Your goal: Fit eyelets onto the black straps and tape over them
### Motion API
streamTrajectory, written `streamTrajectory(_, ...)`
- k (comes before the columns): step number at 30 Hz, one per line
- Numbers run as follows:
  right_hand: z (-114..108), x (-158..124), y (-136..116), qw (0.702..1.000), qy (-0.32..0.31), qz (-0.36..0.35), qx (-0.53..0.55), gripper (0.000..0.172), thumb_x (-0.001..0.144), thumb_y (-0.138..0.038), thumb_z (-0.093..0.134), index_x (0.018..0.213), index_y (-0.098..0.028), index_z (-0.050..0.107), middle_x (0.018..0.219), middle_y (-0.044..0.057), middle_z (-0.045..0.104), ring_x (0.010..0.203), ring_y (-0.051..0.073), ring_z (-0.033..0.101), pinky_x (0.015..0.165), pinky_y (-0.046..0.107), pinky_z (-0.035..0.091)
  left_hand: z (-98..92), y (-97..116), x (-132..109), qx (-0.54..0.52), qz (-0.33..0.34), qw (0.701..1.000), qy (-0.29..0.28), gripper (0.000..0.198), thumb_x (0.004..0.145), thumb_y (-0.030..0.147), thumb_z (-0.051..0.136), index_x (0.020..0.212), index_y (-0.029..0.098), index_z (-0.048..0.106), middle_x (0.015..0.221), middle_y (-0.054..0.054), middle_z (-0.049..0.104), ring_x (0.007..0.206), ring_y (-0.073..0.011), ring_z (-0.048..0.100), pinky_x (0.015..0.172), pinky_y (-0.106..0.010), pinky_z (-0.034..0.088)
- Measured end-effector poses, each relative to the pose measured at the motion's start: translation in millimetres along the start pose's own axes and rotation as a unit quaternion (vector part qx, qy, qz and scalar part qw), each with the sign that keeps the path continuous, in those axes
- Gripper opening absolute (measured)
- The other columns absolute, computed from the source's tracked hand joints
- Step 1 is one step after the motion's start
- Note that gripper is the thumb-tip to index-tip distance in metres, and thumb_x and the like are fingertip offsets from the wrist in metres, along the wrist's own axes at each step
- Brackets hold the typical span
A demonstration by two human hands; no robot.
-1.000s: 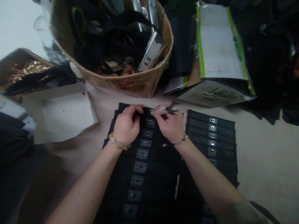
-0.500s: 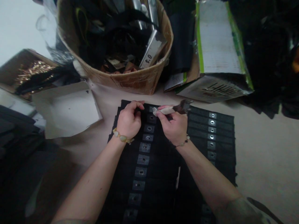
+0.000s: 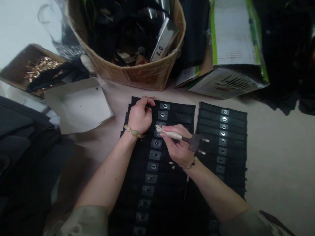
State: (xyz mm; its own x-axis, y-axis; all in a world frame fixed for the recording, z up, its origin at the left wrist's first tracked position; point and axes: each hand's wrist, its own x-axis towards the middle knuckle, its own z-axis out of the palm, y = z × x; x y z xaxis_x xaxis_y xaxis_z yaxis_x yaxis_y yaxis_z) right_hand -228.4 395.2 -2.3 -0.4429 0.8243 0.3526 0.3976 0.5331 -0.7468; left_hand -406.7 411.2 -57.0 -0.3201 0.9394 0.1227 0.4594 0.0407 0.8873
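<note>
Several black fabric strips (image 3: 176,196) lie overlapped in a stack, each with a small clear patch and a metal ring (image 3: 162,115). My left hand (image 3: 140,114) rests on the upper left of this stack, loosely curled, thumb and forefinger apart, holding nothing I can see. Between thumb and fingers, my right hand (image 3: 178,144) grips a slim tool (image 3: 173,134) with a pale wrapped handle. Its dark rear end carries two metal prongs. The tool's front tip is over a patch near the upper part of the row; whether it touches is unclear.
A second stack of black strips (image 3: 209,123) lies to the right. Behind stand a round brown bin (image 3: 147,77) with metal bars and scraps, and a green-white carton (image 3: 233,39). At left are a white box lid (image 3: 81,111) and a carton of brass-coloured pieces (image 3: 17,68).
My right hand has moved with the tool toward me, down the row from the top patch, uncovering the top rings. My left hand stays at the strips' upper left. The camera view has shifted slightly.
</note>
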Motion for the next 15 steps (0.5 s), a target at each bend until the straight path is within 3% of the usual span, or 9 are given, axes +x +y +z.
streamTrajectory(4,5.1,-19.6,3.2,1.000,-0.021,0.023,-0.004,0.011,0.085,-0.026,0.066,0.096,-0.025,0.070,0.090,0.005,0.075,0.082,0.022,0.071,0.073,0.038,0.059,0.5,-1.0,-0.3,0.007,0.003,1.000,-0.005,0.032,0.073,0.003,0.044,0.096,0.022,0.056,0.117,-0.004,0.068,0.116,-0.0214,0.062,0.101,-0.042,0.051)
streamTrajectory(8,5.9,-19.4,11.3,0.994,-0.043,0.077,-0.061,0.008,0.088,-0.028,0.064,0.089,-0.024,0.070,0.088,0.004,0.075,0.081,0.020,0.071,0.076,0.035,0.058,1.3,-1.0,-0.7,0.006,0.002,1.000,-0.002,0.031,0.074,0.003,0.043,0.095,0.022,0.055,0.119,-0.003,0.068,0.113,-0.0201,0.063,0.102,-0.041,0.051)
streamTrajectory(12,2.4,-23.6,-1.0,0.995,-0.012,0.081,-0.048,0.008,0.088,-0.028,0.064,0.091,-0.024,0.070,0.090,0.003,0.074,0.083,0.020,0.071,0.077,0.036,0.058,1.1,-0.2,-0.6,0.004,-0.001,1.000,-0.007,0.030,0.074,0.002,0.043,0.093,0.022,0.055,0.120,-0.002,0.067,0.110,-0.0196,0.063,0.103,-0.042,0.050)
streamTrajectory(15,5.7,-35.1,-8.5,0.996,-0.050,0.076,-0.009,0.009,0.087,-0.027,0.065,0.094,-0.024,0.070,0.089,0.003,0.074,0.081,0.019,0.071,0.074,0.034,0.058,0.6,0.1,-0.4,0.001,-0.004,1.000,-0.014,0.031,0.074,0.002,0.042,0.093,0.022,0.054,0.121,-0.002,0.066,0.112,-0.0196,0.061,0.104,-0.042,0.050)
